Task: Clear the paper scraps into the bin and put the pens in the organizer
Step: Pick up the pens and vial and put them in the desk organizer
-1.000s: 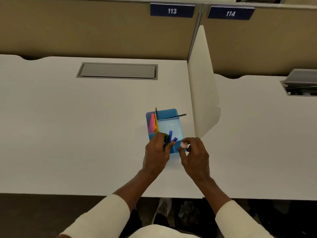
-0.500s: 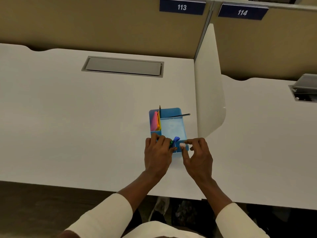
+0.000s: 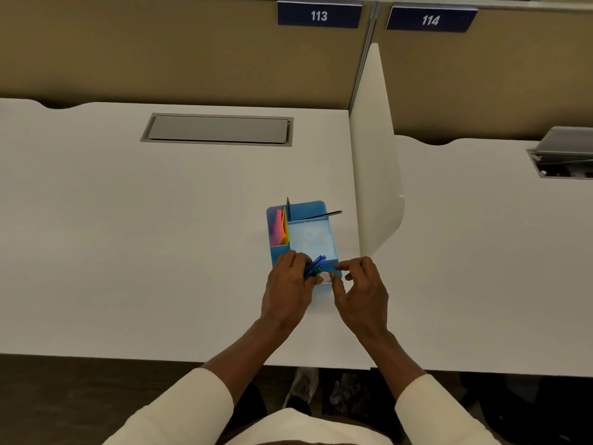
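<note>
Here the left hand (image 3: 287,292) curls its fingers round blue and green pens (image 3: 316,265) in the front compartment of the blue plastic organizer (image 3: 307,207) on the white worktop (image 3: 160,252). The right hand (image 3: 362,295) holds nothing, fingers loosely bent.

Light-blue organizer (image 3: 313,234), pink and orange notes (image 3: 278,229), blue and green pens (image 3: 316,266).

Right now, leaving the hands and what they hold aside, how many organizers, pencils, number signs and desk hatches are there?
Organizer: 1
Pencils: 2
Number signs: 2
Desk hatches: 2
Total: 7
</note>
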Tool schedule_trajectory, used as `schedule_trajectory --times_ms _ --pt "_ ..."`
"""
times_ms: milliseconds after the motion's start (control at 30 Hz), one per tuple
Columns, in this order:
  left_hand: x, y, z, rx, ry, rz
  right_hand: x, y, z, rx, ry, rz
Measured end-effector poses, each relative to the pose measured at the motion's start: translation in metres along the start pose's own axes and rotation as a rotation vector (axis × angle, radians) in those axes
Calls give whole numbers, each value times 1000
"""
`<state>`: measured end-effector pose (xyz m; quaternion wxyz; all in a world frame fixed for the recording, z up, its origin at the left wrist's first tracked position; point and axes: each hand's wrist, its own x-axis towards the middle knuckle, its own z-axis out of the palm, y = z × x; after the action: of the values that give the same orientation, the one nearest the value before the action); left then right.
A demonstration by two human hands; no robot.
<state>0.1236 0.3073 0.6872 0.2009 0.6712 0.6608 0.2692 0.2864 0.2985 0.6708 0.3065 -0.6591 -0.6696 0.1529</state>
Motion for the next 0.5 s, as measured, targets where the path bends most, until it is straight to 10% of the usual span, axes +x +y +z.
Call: schedule_trajectory --times_ms 500 --pt "-7 1 -20 20 -42 22 -3 -3 -5 16 8 17"
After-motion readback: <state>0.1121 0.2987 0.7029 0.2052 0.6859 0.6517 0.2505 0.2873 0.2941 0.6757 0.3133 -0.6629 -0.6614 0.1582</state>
